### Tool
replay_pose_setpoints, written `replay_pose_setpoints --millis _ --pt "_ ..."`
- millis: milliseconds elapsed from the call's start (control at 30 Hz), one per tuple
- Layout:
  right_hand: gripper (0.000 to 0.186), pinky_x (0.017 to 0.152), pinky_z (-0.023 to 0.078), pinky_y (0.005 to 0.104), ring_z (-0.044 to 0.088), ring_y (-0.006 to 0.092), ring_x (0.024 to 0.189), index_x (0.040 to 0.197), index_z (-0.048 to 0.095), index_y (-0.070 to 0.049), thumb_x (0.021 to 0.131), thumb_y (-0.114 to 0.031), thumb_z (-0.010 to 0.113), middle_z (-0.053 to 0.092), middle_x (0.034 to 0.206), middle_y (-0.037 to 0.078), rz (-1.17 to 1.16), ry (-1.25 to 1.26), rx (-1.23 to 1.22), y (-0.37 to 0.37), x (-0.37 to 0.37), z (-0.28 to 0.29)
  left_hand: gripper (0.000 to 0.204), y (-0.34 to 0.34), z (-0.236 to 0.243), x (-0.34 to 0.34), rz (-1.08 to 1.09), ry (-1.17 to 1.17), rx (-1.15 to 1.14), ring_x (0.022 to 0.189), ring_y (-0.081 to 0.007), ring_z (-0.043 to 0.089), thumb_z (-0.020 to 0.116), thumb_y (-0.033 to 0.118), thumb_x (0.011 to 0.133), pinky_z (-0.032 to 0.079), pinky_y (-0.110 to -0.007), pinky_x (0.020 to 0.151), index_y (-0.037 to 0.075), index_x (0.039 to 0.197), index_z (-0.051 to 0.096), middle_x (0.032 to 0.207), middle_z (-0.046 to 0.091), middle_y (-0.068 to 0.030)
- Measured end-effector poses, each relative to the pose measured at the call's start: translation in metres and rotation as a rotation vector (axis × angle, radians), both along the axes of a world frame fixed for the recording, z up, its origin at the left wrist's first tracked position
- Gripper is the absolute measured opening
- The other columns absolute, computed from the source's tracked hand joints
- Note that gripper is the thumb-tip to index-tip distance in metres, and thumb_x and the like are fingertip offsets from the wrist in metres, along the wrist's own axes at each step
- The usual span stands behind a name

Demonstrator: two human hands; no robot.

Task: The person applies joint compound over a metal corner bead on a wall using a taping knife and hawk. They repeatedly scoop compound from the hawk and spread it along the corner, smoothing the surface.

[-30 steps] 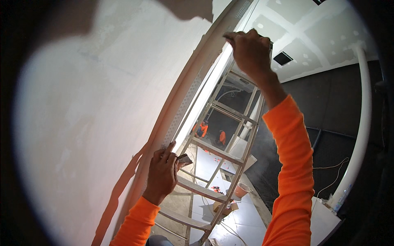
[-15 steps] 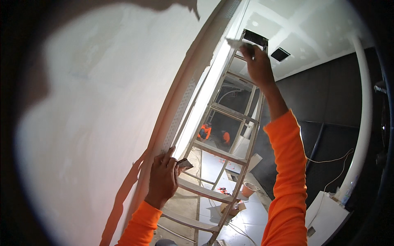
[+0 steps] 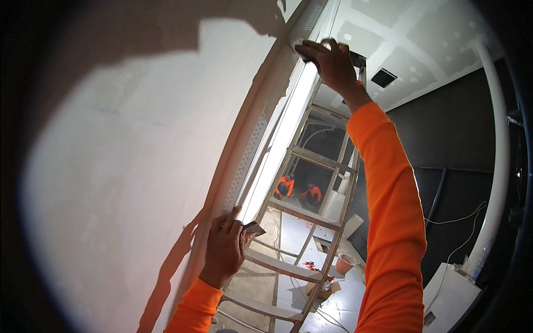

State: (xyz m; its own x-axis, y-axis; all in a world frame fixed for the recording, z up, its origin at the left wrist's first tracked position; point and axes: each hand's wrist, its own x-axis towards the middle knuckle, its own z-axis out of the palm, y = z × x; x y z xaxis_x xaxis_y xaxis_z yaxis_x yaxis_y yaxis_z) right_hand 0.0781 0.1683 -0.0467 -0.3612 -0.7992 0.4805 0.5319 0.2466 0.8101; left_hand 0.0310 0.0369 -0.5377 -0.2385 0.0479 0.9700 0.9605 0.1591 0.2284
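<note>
My right hand (image 3: 336, 69) is raised to the upper part of a wall edge, its fingers closed on a putty knife (image 3: 303, 55) laid against the plaster there. Lower down, my left hand (image 3: 223, 252) grips a small scraper (image 3: 254, 228) with plaster on its metal blade. Its fingertips rest at the lower end of a perforated corner strip (image 3: 247, 158), which runs slanting up along the wall edge. To the left spreads the pale plastered wall (image 3: 127, 166), with shadows across it.
A metal stepladder (image 3: 305, 213) stands just right of the wall edge. Beyond it are a bucket (image 3: 345, 263), a cardboard box (image 3: 321, 291) and two crouching people (image 3: 285, 186) in orange. A white pipe (image 3: 502, 144) rises at far right, beside a hanging cable (image 3: 458, 215).
My right hand has moved left and slightly up, bringing the putty knife onto the wall edge. The left hand stays near the strip's lower end, still holding the scraper.
</note>
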Motion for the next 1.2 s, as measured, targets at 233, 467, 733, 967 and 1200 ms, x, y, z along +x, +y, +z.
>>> replay_pose_setpoints --millis 233,467,733,967,1200 --pt "0.040 0.102 0.048 0.0515 0.064 0.0268 0.123 0.138 0.069 -0.026 0.101 -0.012 0.069 0.075 0.132 -0.001 0.113 0.032 0.134 -0.016 0.028 -0.024 0.013 0.004 -0.003 -0.001 -0.012 -0.020 0.020 0.121 -0.0378 0.055 0.056 0.010 0.103 0.046 -0.047 0.106 0.000 0.105 0.063 0.151 0.058 -0.0186" --pt "0.029 0.088 0.048 0.0525 0.065 0.0244 0.115 0.127 0.076 -0.023 0.102 -0.024 0.059 0.077 0.114 -0.001 -0.274 0.260 -0.183 -0.059 -0.019 0.033 0.012 0.006 -0.003 -0.001 0.009 -0.024 0.029 0.119 -0.0372 0.055 0.056 0.010 0.103 0.046 -0.047 0.106 0.000 0.106 0.063 0.150 0.058 -0.0183" --pt "0.018 0.099 0.045 0.0582 0.063 0.0271 0.125 0.108 0.079 -0.012 0.099 -0.022 0.068 0.077 0.114 0.007 -0.273 0.108 -0.137 -0.072 -0.021 -0.047 0.011 0.004 -0.002 0.000 -0.009 -0.029 0.020 0.118 -0.0377 0.055 0.056 0.009 0.102 0.047 -0.048 0.105 0.000 0.106 0.062 0.150 0.058 -0.0187" --pt "0.010 0.099 0.042 0.0497 0.061 0.0217 0.117 0.096 0.077 -0.015 0.091 -0.017 0.069 0.070 0.106 0.002 -0.185 0.041 -0.048 -0.068 -0.014 -0.133 0.011 0.004 -0.003 0.000 -0.007 -0.027 0.024 0.119 -0.0378 0.055 0.057 0.008 0.101 0.046 -0.047 0.106 0.000 0.106 0.062 0.151 0.057 -0.0187" --pt "0.023 0.107 0.040 0.0574 0.061 0.0263 0.122 0.111 0.076 -0.009 0.096 -0.021 0.065 0.071 0.117 0.011 -0.156 -0.172 -0.118 -0.067 0.004 -0.235 0.011 0.003 -0.003 0.000 -0.009 -0.032 0.025 0.120 -0.0379 0.055 0.059 0.008 0.101 0.046 -0.048 0.107 0.000 0.106 0.063 0.151 0.057 -0.0191"
